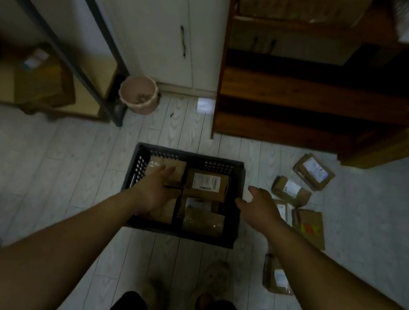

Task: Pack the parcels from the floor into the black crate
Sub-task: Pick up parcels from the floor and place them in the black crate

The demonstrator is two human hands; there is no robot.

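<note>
The black crate stands on the pale floor in front of me, holding several brown cardboard parcels; one with a white label lies at its back right. My left hand hovers over the crate's left half, fingers spread, holding nothing. My right hand is open just past the crate's right wall, above the loose parcels. Right of the crate lie several parcels: a labelled box, a rolled parcel, a flat carton with orange print and a box near my right forearm.
A dark wooden shelf unit stands behind the crate to the right. White cupboard doors and a pink bin are at the back. A metal-framed rack with a cardboard box is at left. My feet are just behind the crate.
</note>
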